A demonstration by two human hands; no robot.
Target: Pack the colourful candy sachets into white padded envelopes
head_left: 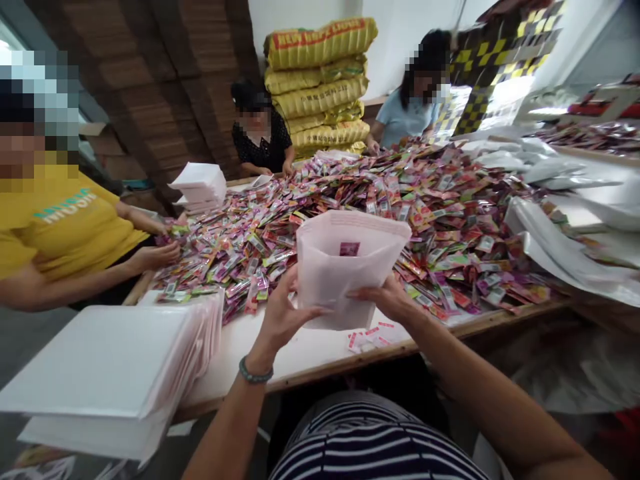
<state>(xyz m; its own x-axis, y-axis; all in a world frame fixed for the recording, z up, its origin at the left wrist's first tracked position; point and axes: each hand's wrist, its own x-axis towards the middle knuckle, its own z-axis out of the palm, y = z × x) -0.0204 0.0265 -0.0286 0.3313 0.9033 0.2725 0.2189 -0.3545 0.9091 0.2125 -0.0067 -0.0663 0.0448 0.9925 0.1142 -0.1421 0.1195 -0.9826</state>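
A white plastic bag [333, 293] is held upright in front of me, its mouth gaping at the top. Through the opening a small dark purple packet or label [349, 249] shows against the inner wall. My left hand [285, 310] grips the bag's lower left side, thumb across the front. On the right side my right hand [383, 297] pinches the bag, thumb on the front face and the other fingers hidden behind. Below the bag, several small white slips with red print [370, 338] lie on the white tabletop [300, 357].
A large heap of small colourful packets [450, 213] covers most of the table. Stacked white bags [110, 353] stand at the left edge, with another white stack [200, 183] farther back. Co-workers sit at the left [75, 233] and far side. Yellow sacks [320, 87] are piled behind.
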